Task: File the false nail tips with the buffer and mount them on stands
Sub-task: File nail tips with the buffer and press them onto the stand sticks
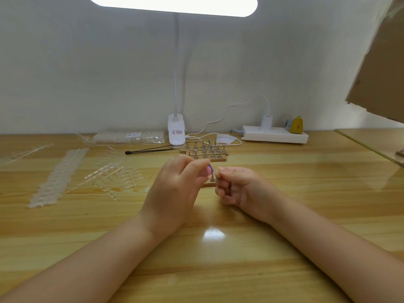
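Most of the buffer [209, 169] is hidden inside the left hand [175, 189]; only a purple and pink end is seen. Whether a nail tip is pinched by the right hand [236, 186] cannot be told. The small stand [212, 179] between the hands is partly covered. The lamp head [175, 5] and the cardboard [380, 73] are cut off by the picture's edges. The label on the lamp clip [176, 133] is too small to be read.

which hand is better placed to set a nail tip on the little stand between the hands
Right, probably. The right hand has its curled fingertips right beside the small metal stand, seemingly pinching something too small to make out. The left hand is busy gripping the purple buffer just above the stand.
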Motion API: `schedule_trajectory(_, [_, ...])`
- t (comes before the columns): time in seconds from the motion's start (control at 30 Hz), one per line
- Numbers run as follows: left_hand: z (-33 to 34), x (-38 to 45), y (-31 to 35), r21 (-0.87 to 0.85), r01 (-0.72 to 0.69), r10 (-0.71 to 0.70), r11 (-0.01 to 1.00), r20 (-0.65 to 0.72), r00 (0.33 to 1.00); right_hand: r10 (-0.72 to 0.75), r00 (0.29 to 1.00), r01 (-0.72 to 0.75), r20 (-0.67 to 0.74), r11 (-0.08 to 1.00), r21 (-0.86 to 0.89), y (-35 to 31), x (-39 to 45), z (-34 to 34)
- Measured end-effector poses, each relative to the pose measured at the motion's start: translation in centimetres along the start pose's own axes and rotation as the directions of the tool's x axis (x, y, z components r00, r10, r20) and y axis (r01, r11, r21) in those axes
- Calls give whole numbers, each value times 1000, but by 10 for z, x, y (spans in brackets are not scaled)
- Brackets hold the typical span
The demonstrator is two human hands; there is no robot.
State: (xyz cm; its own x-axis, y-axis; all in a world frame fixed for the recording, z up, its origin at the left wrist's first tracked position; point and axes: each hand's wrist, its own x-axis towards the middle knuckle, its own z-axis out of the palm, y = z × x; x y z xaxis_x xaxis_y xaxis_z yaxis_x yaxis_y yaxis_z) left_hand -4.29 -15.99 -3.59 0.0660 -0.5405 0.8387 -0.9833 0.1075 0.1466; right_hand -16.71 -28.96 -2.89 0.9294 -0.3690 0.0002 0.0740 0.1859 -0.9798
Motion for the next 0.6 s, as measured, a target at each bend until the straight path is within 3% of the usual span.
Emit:
schedule_trajectory(0.17, [0,-2,3,17,-186,186,982,20,982,-35,999,35,-3,999,-26,4,1,1])
schedule_trajectory(0.37, [-2,-2,0,100,-64,60,993,49,997,-11,998,15,-64,998,54,3,2,0])
schedule_trajectory(0.53, [-2,-3,4,22,-228,227,973,42,973,-43,998,44,-54,999,10,5,2,0])
schedule_trajectory(0.6, [-1,-4,3,60,-210,206,976,66,976,-27,999,27,-26,1000,-5,4,3,0])
